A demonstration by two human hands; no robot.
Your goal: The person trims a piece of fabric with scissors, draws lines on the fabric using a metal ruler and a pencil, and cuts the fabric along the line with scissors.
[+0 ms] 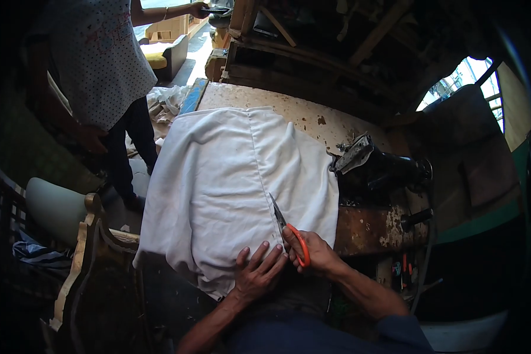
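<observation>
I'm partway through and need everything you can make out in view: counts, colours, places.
White cloth: one, white, across the worktop's near side
Scissors: one, orange handles, over the cloth
Sewing machine: one, black, right of the cloth
Worktop: one, worn whitish and brown, under the cloth
Wooden framework: one, dark brown, beyond the worktop
Another person: one, dotted pale top, upper left
Seat: one, yellow and dark, background
Crumpled material: uncounted, whitish, beyond the cloth
Curved panel: one, pale, left
Carved frame: one, gold-edged, lower left
Dark edges: unclear
Left hand: one, bare, on the cloth
Right hand: one, bare, holding the scissors
</observation>
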